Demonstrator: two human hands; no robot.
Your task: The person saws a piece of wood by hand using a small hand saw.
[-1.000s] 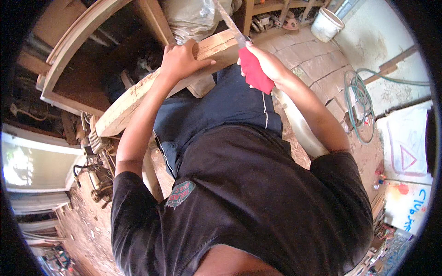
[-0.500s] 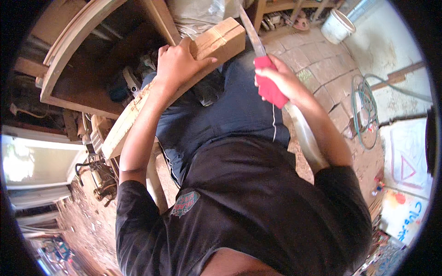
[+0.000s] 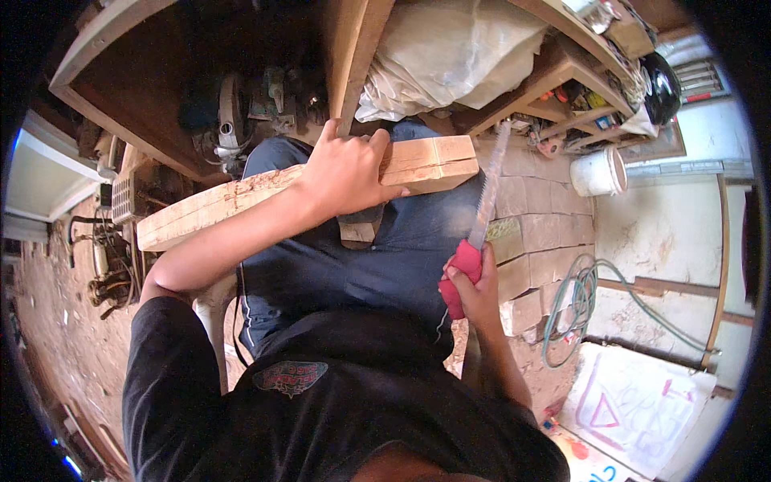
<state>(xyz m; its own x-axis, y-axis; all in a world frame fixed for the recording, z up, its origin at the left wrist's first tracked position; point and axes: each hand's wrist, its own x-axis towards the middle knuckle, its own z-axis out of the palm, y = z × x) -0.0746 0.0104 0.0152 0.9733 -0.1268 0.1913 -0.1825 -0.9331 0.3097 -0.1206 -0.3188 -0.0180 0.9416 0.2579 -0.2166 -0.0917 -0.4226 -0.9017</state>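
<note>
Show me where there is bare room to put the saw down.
Bare room: the brick paving between the plank's cut end and the white bucket, and the pale floor between bucket and green hose. Crowded: the shelves above, and the tools behind the left hand. The right hand holds the saw.

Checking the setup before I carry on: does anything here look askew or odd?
The plank lies slanted across the person's lap, pinned only by the left hand, with no clamp in view. The right hand holds the saw clear of the wood. A hose lies loosely looped on the floor.
</note>
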